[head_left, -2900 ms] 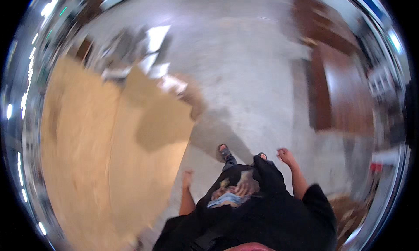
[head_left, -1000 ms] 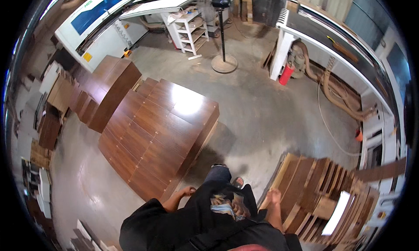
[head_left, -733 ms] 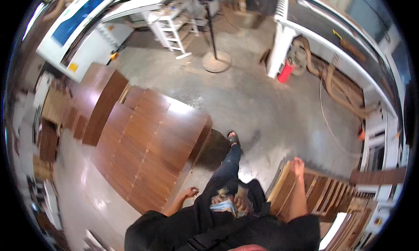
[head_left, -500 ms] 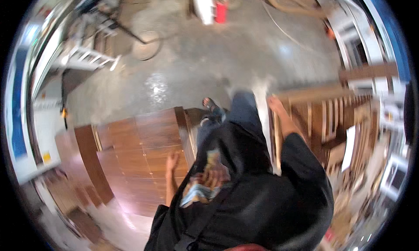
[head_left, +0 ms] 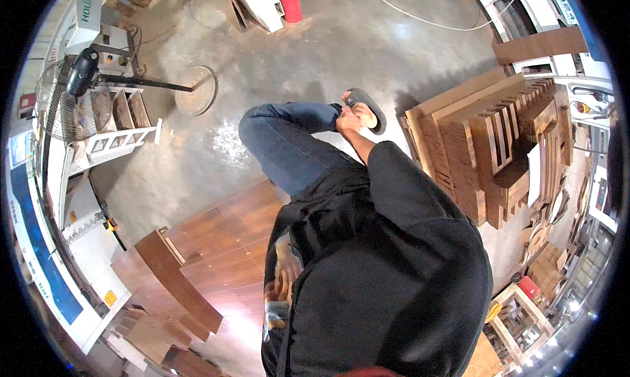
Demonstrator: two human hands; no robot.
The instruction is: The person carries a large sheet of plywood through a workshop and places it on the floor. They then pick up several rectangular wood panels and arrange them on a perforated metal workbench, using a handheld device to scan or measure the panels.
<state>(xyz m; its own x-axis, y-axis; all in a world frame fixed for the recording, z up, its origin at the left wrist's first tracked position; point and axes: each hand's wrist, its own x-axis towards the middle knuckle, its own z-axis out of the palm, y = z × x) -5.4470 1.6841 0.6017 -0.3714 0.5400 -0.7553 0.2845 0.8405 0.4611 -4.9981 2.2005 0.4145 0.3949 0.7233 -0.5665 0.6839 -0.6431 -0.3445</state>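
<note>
My right hand [head_left: 350, 122] is closed at the front of my raised foot [head_left: 367, 116], against the toes. A dark sandal [head_left: 371, 103] is on that foot, its sole showing past the toes. What the fingers grip is too small to make out. The bent leg in blue jeans [head_left: 289, 137] crosses in front of me, its knee toward the left. My left hand is out of sight, hidden by my body in the black top. Shiny brown wood panels [head_left: 223, 229] lie low on my left.
A stack of brown boards and slatted pieces [head_left: 472, 147] stands close on my right. Ahead left is a standing fan [head_left: 82, 75] with a round base [head_left: 197, 90]. A red bucket [head_left: 289, 4] and a white cable [head_left: 420, 17] are on the concrete floor [head_left: 354, 49] farther off.
My right hand has left the edge of the board stack and come to my foot, which has been lifted. My left hand, earlier over the brown panels, has gone out of sight.
</note>
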